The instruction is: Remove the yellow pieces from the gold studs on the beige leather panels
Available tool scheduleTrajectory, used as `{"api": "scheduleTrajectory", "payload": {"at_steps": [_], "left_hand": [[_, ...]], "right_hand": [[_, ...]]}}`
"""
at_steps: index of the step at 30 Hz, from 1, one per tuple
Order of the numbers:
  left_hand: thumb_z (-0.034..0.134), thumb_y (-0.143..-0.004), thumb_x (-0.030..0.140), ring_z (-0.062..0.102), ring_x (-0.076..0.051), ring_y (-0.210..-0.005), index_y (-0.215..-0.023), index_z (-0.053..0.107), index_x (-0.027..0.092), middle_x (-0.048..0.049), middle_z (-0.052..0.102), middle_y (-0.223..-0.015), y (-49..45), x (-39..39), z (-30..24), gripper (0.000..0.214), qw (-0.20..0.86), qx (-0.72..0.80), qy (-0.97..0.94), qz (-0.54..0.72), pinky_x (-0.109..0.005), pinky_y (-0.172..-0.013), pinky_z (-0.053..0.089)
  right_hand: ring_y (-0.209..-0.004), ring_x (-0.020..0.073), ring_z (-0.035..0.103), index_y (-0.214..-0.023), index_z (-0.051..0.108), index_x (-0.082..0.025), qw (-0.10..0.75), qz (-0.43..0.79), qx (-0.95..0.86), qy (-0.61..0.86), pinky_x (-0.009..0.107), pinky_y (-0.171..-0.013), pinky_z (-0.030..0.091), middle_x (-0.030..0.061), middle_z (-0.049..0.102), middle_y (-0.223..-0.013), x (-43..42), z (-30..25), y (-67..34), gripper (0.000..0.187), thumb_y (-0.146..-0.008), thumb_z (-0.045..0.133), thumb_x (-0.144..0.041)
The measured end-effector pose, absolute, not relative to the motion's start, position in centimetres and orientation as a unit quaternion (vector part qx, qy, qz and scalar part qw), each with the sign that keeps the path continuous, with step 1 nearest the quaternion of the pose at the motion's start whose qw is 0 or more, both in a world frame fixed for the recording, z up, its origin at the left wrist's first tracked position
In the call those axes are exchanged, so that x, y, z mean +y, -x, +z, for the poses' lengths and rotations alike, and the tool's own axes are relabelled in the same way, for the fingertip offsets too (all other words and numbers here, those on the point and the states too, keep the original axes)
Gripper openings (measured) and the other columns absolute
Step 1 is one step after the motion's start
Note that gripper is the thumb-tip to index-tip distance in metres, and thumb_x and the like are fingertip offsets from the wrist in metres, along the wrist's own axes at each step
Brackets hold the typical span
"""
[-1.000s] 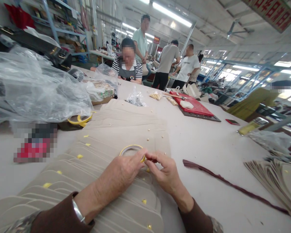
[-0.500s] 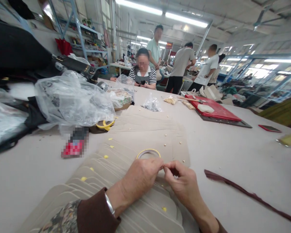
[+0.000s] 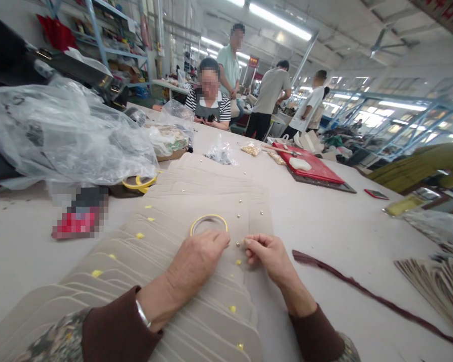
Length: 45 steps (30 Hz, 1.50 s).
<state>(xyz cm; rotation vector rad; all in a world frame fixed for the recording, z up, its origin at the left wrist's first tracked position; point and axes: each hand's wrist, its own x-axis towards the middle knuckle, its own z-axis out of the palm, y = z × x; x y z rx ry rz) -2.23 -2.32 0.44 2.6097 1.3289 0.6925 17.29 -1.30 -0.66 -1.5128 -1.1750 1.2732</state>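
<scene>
My left hand [image 3: 202,256] is closed on a thin roll of yellow-edged tape [image 3: 210,217], whose upper rim stands up behind the fingers. To its right, a short gap away, my right hand [image 3: 267,254] is closed in a pinch of thumb and forefinger; what sits at the fingertips is too small to make out. Both hands are over overlapping beige fabric pieces [image 3: 196,291] laid out in rows. Small yellow tape bits [image 3: 140,236] mark several of them. Round metal studs [image 3: 238,216] dot the far pieces.
Clear plastic bags [image 3: 79,136] pile up at left, near another yellow tape roll [image 3: 138,183]. A dark brown strip [image 3: 347,281] lies at right, with a fanned beige stack [image 3: 438,286] beyond it. A red board [image 3: 313,166] is farther back. A co-worker [image 3: 209,100] sits across the table.
My hands have come apart from touching, the right one now off to the right of the tape roll. The whole view has shifted, bringing the fanned stack into sight at right.
</scene>
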Motion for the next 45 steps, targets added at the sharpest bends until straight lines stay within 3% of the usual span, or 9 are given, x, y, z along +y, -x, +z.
{"api": "scheduleTrajectory", "payload": {"at_steps": [5, 15, 19, 22, 27, 31, 36, 41, 45], "left_hand": [[0.044, -0.092, 0.012, 0.055, -0.024, -0.088, -0.090, 0.058, 0.018, -0.0057, 0.064, -0.092, 2.2, -1.6, 1.1, 0.016, 0.049, 0.467, -0.877, 0.099, -0.037, -0.078, 0.045], [0.042, -0.093, 0.012, 0.051, -0.022, -0.086, -0.093, 0.057, 0.018, -0.0043, 0.062, -0.093, 2.2, -1.4, 0.7, 0.016, 0.069, 0.457, -0.882, 0.092, -0.036, -0.077, 0.041], [0.041, -0.093, 0.012, 0.051, -0.022, -0.086, -0.093, 0.057, 0.018, -0.0044, 0.062, -0.093, 2.2, -1.4, 0.5, 0.017, 0.066, 0.451, -0.885, 0.092, -0.037, -0.077, 0.040], [0.041, -0.093, 0.011, 0.051, -0.022, -0.086, -0.093, 0.057, 0.018, -0.0044, 0.062, -0.093, 2.3, -1.4, 0.6, 0.018, 0.072, 0.451, -0.885, 0.092, -0.036, -0.078, 0.040], [0.043, -0.090, 0.008, 0.051, -0.021, -0.084, -0.093, 0.057, 0.018, -0.0046, 0.062, -0.093, 2.3, -1.5, 0.9, 0.017, 0.083, 0.446, -0.887, 0.087, -0.035, -0.077, 0.041], [0.042, -0.092, 0.011, 0.052, -0.021, -0.083, -0.093, 0.058, 0.017, -0.0047, 0.062, -0.091, 2.3, -1.6, 0.9, 0.017, 0.082, 0.435, -0.892, 0.094, -0.035, -0.077, 0.043], [0.043, -0.094, 0.013, 0.056, -0.020, -0.082, -0.091, 0.058, 0.018, -0.0034, 0.062, -0.087, 2.6, -1.9, 0.7, 0.016, 0.075, 0.424, -0.889, 0.157, -0.034, -0.075, 0.046], [0.043, -0.095, 0.016, 0.065, -0.017, -0.082, -0.105, 0.057, 0.020, -0.0022, 0.069, -0.091, 3.1, -1.7, 0.2, 0.017, 0.091, 0.402, -0.867, 0.280, -0.028, -0.072, 0.052], [0.044, -0.096, 0.020, 0.069, -0.016, -0.085, -0.123, 0.049, 0.020, -0.0049, 0.072, -0.102, 3.2, -1.6, -0.5, 0.027, 0.077, 0.370, -0.863, 0.334, -0.027, -0.072, 0.055]], "right_hand": [[-0.040, 0.0069, 0.049, -0.075, 0.068, -0.013, 0.330, 0.472, -0.532, 0.621, 0.018, -0.042, 0.040, -0.0026, 0.059, -0.053, -1.3, -1.0, -17.6, 0.026, -0.076, 0.064, -0.038], [-0.057, 0.0141, 0.059, -0.068, 0.069, -0.017, 0.259, 0.216, -0.711, 0.617, 0.024, -0.058, 0.042, 0.0011, 0.069, -0.064, -1.3, -1.1, -16.4, 0.019, -0.080, 0.056, -0.023], [-0.052, 0.0143, 0.059, -0.084, 0.069, -0.018, 0.270, 0.234, -0.690, 0.629, 0.025, -0.057, 0.043, -0.0011, 0.066, -0.058, -1.2, -1.3, -16.6, 0.014, -0.080, 0.058, -0.025], [-0.043, 0.0139, 0.055, -0.100, 0.062, -0.017, 0.309, 0.305, -0.620, 0.654, 0.024, -0.048, 0.043, -0.0051, 0.059, -0.051, -1.4, -1.6, -17.3, 0.025, -0.082, 0.059, -0.033], [-0.060, 0.0163, 0.062, -0.075, 0.068, -0.018, 0.312, 0.265, -0.678, 0.611, 0.027, -0.060, 0.046, 0.0024, 0.069, -0.065, -2.2, -1.9, -18.0, 0.018, -0.084, 0.059, -0.031], [-0.072, 0.0183, 0.065, -0.078, 0.072, -0.019, 0.286, 0.150, -0.735, 0.597, 0.028, -0.070, 0.044, 0.0051, 0.073, -0.078, -2.3, -2.1, -17.0, 0.017, -0.086, 0.058, -0.025], [-0.064, 0.0152, 0.060, -0.072, 0.070, -0.019, 0.245, 0.132, -0.747, 0.603, 0.025, -0.064, 0.040, 0.0017, 0.069, -0.068, -2.1, -1.6, -16.2, 0.019, -0.085, 0.058, -0.022], [-0.048, 0.0097, 0.046, -0.052, 0.061, -0.017, 0.180, 0.254, -0.778, 0.546, 0.022, -0.047, 0.028, -0.0037, 0.053, -0.050, -2.5, -0.6, -17.2, 0.035, -0.085, 0.058, -0.027], [-0.057, 0.0122, 0.055, -0.076, 0.072, -0.017, 0.320, 0.273, -0.728, 0.541, 0.022, -0.053, 0.038, -0.0016, 0.064, -0.063, -2.7, -0.3, -17.5, 0.018, -0.086, 0.058, -0.023]]}}
